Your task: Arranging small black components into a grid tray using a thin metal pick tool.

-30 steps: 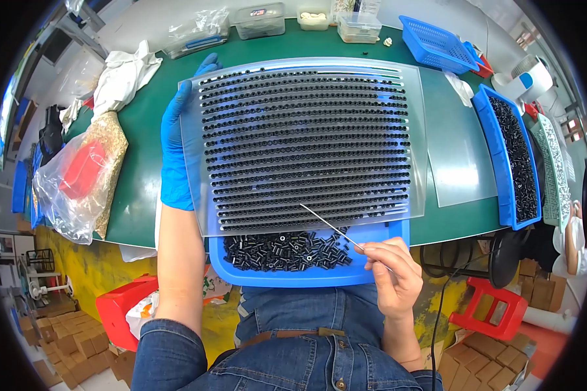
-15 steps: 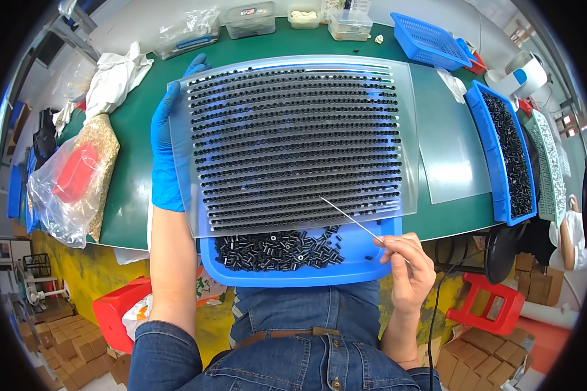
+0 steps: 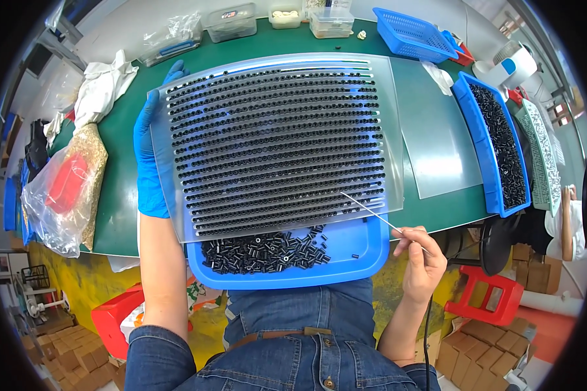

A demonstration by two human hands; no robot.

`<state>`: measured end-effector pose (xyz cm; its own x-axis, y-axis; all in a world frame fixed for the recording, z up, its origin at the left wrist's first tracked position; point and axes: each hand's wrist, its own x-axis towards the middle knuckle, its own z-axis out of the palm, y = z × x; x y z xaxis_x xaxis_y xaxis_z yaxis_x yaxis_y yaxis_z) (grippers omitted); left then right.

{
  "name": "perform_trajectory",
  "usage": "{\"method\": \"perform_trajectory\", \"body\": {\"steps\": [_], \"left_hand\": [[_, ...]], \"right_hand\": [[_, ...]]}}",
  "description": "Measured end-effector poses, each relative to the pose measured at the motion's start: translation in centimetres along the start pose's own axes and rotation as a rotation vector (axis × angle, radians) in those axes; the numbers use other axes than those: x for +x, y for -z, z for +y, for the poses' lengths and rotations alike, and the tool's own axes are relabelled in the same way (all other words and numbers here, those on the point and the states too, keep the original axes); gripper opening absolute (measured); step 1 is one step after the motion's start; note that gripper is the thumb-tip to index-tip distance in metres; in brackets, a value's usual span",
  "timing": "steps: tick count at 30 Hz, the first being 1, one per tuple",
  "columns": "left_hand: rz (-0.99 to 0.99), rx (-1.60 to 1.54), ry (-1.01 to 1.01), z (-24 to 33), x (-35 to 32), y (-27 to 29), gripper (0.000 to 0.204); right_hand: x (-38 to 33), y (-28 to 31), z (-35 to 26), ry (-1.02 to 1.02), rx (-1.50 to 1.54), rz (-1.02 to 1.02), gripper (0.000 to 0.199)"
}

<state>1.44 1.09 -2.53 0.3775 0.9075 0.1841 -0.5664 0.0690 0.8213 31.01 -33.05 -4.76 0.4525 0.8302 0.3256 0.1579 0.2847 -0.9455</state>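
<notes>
My left hand (image 3: pixel 151 153), in a blue glove, grips the left edge of a clear slotted plate (image 3: pixel 392 140). Rows of small black cylindrical parts (image 3: pixel 277 140) fill its slots; the top rows are partly bare at the right. Bare and pinched shut, my right hand (image 3: pixel 422 260) holds a thin metal rod (image 3: pixel 378 216), whose tip lies over the lower right rows. Below the plate a blue tray (image 3: pixel 365 264) rests at my lap, with a heap of loose black parts (image 3: pixel 261 253) inside. The plate hides the tray's far part.
Right of the plate lies another clear sheet (image 3: pixel 437 150) on the green table (image 3: pixel 414 205). A blue bin of black parts (image 3: pixel 499 143) stands at the right edge. At left is a plastic bag with a red scoop (image 3: pixel 68 182). A blue basket (image 3: pixel 414 36) sits at the back.
The plate has shifted slightly left and tilted a little in view, along with the whole scene. My right hand and rod have moved right over the lower rows.
</notes>
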Motion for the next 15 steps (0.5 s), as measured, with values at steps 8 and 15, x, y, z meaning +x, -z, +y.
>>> {"method": "perform_trajectory", "body": {"steps": [8,15], "left_hand": [[-0.031,-0.062,0.012,0.3,-0.1,0.0,0.072],[-0.007,-0.111,0.000,-0.1,0.0,-0.4,0.069]], "right_hand": [[0.0,0.5,-0.4,0.012,-0.018,0.026,0.024],[-0.2,-3.8,-1.4,0.041,-0.097,-0.083,0.020]]}}
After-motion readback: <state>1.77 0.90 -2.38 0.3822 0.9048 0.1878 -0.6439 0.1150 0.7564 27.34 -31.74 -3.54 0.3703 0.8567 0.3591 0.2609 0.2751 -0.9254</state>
